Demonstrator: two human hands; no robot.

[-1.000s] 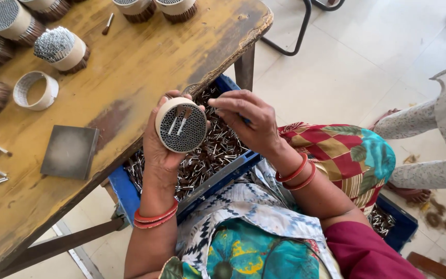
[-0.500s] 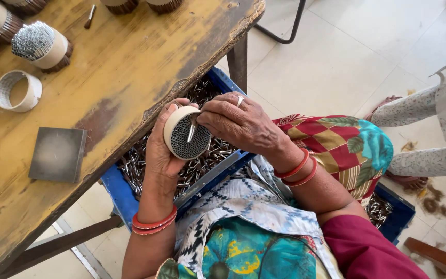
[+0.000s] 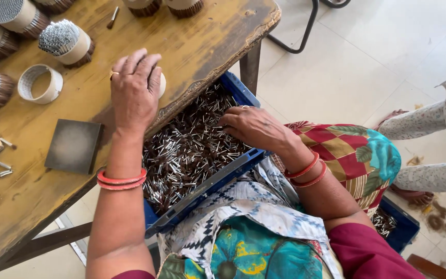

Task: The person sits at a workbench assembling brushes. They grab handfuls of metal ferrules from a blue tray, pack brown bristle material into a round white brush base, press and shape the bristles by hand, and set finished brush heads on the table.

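Note:
My left hand (image 3: 134,88) rests palm down on a cream ring-shaped bundle (image 3: 161,84) that stands on the wooden table (image 3: 202,41) near its front edge; the hand covers most of it. My right hand (image 3: 251,128) reaches into the blue crate (image 3: 243,93) on my lap, fingers curled down among the heap of small metal-tipped sticks (image 3: 187,150). Whether it grips any sticks is hidden. Both wrists carry red bangles.
Several filled bundles (image 3: 65,41) and an empty cream ring (image 3: 40,83) stand at the table's far left. A dark square pad (image 3: 74,146) lies near the front. Another person's legs (image 3: 429,129) are at the right, and a second blue crate (image 3: 398,225) sits by my knee.
My left hand has carried the bundle from above the crate onto the table and set it down. My right hand has dropped from the bundle into the crate of sticks.

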